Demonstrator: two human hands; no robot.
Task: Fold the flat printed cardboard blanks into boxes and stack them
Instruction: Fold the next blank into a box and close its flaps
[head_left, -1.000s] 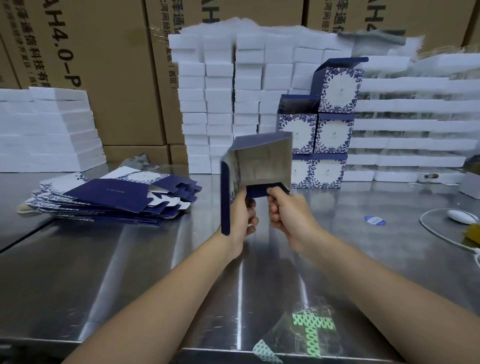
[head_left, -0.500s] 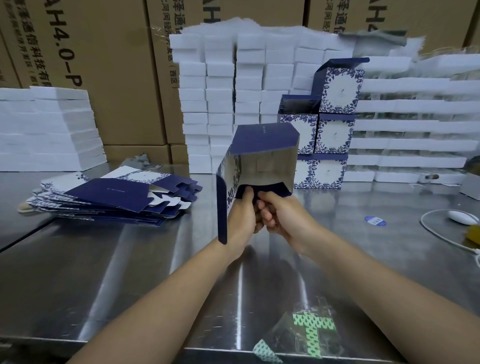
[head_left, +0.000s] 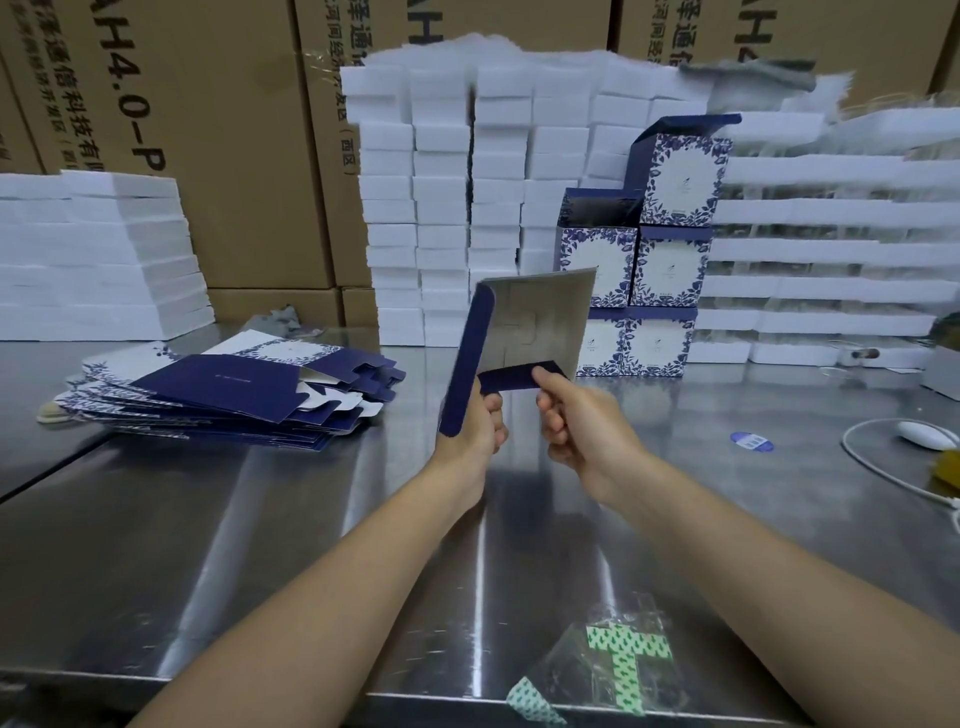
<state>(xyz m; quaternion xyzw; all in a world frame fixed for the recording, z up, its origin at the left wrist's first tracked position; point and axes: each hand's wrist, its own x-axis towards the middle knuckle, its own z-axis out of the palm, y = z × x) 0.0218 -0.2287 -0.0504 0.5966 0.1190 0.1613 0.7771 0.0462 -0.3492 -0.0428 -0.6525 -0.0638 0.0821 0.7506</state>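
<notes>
We hold the half-folded box (head_left: 540, 317) in the air above the steel table (head_left: 311, 519), its grey inside facing us. Our left hand (head_left: 475, 426) grips its lower left edge, fingers curled round the navy side panel. Our right hand (head_left: 582, 421) pinches the navy bottom flap (head_left: 514, 375). The pile of flat blanks (head_left: 228, 389) lies at nine o'clock of the box, and the finished boxes (head_left: 654, 249) stand stacked at one o'clock.
</notes>
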